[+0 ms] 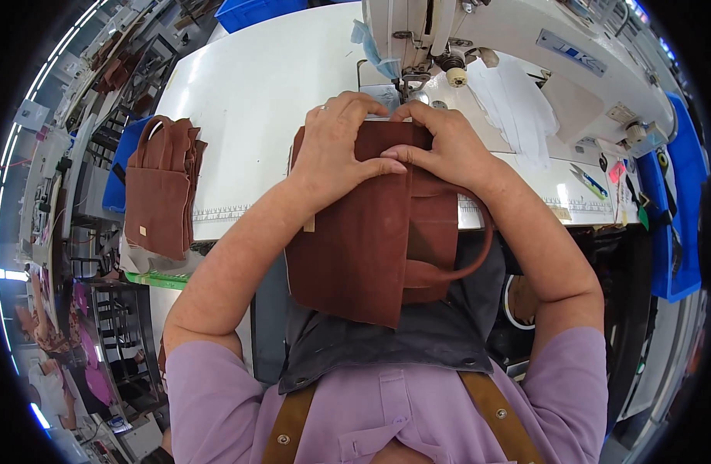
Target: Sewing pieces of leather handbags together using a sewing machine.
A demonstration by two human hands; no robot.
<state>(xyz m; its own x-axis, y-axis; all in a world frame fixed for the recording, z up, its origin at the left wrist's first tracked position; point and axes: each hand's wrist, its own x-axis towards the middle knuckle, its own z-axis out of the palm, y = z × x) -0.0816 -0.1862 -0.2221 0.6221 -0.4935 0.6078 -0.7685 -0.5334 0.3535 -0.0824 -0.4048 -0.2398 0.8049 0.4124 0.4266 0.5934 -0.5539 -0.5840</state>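
A brown fabric bag [363, 240] with a loop handle lies folded over the front edge of the white sewing table [255, 85] and hangs onto my lap. My left hand [336, 143] presses on its upper left part, thumb pinching a fold. My right hand [440, 143] grips the same top edge beside it, fingertips close to the needle area of the white sewing machine [479, 39]. Both hands hold the bag's top edge just in front of the presser foot [412, 85].
A stack of similar brown bags [161, 189] hangs off the table's left edge. White fabric pieces [518, 100] lie right of the machine, with scissors [589, 182] near them. A blue bin [255, 11] stands at the back. Shelves fill the left side.
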